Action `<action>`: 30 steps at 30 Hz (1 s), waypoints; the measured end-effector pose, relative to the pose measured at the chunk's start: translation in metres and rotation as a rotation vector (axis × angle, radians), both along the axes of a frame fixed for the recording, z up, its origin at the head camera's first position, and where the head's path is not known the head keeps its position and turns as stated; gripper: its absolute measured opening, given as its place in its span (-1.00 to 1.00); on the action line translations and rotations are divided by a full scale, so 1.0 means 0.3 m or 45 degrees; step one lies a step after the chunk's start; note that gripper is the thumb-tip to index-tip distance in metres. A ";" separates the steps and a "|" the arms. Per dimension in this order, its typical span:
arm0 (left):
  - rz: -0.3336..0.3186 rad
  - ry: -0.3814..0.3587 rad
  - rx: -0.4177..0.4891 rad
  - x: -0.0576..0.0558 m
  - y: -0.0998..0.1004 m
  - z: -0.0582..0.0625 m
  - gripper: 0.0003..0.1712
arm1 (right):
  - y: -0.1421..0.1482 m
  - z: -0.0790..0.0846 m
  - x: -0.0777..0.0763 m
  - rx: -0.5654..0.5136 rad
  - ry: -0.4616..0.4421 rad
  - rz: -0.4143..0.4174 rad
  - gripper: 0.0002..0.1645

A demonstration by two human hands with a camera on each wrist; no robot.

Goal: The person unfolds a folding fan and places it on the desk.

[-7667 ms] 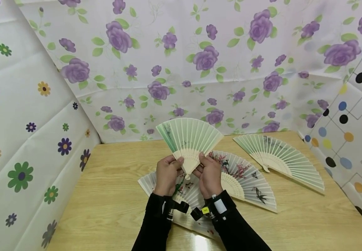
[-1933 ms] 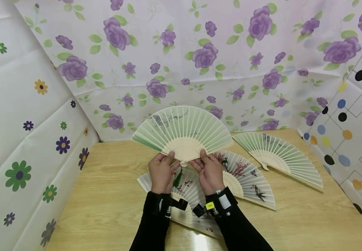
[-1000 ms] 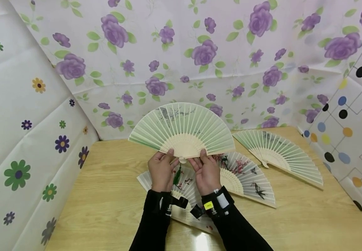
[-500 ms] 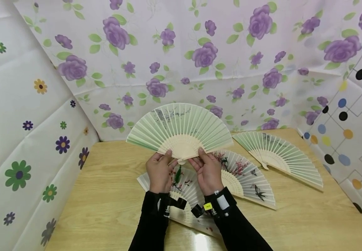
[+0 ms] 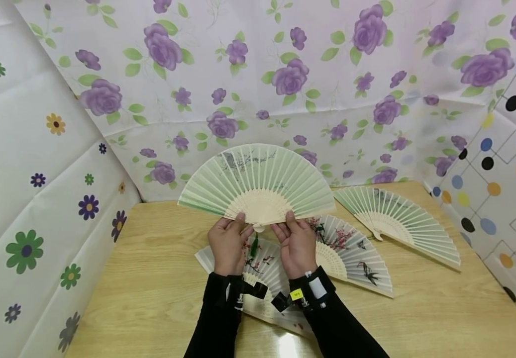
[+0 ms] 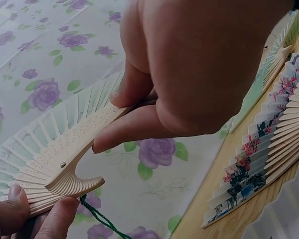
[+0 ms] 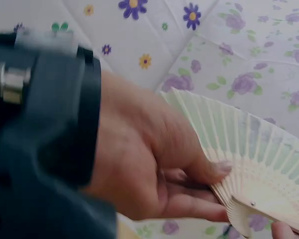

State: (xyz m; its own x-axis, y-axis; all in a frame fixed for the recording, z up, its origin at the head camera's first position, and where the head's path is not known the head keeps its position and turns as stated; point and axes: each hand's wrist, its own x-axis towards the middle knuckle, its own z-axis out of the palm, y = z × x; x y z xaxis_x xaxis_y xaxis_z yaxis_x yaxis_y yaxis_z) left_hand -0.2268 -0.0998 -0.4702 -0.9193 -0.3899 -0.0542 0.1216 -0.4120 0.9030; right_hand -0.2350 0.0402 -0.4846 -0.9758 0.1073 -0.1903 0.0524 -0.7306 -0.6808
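A pale green folding fan (image 5: 258, 204), spread wide into a near half-circle, is held up over the table. A dark branch design shows on its leaf, above pierced cream ribs. My left hand (image 5: 227, 247) pinches the left end rib between thumb and fingers. At the right end rib, my right hand (image 5: 298, 248) pinches in the same way. A green tassel (image 5: 254, 246) hangs from the pivot between them. The left wrist view shows the right hand (image 6: 189, 64) large, with left fingertips (image 6: 65, 209) near the pivot. In the right wrist view, the left hand (image 7: 139, 154) dominates.
Another green fan (image 5: 401, 223) lies spread at the table's back right. A greyish fan with pink blossoms and birds (image 5: 361, 258) lies in front of it. A third spread fan (image 5: 266, 283) lies beneath my forearms. Patterned cloth walls (image 5: 258, 114) surround the wooden table (image 5: 150, 288).
Since the oldest frame, the held fan has spread from a partly folded wedge to its wide arc and risen slightly. The tassel now hangs clearly below it. Over the last second, little has moved.
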 end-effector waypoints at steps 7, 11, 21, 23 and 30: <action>0.018 0.010 0.013 -0.003 0.007 0.007 -0.68 | -0.027 0.002 0.004 -0.142 -0.055 -0.049 -0.48; 0.027 0.002 0.017 -0.003 0.003 0.011 -0.67 | -0.029 -0.001 0.000 -0.123 -0.050 -0.039 -0.51; 0.062 -0.014 0.024 -0.003 -0.012 0.004 -0.67 | -0.008 0.008 -0.003 -0.014 -0.020 -0.007 -0.71; 0.063 -0.012 0.026 -0.003 -0.012 0.002 -0.68 | -0.006 0.010 0.000 -0.011 -0.014 -0.001 -0.66; 0.063 0.006 0.038 -0.006 -0.001 0.002 -0.67 | -0.012 0.009 0.002 -0.085 -0.043 -0.024 -0.57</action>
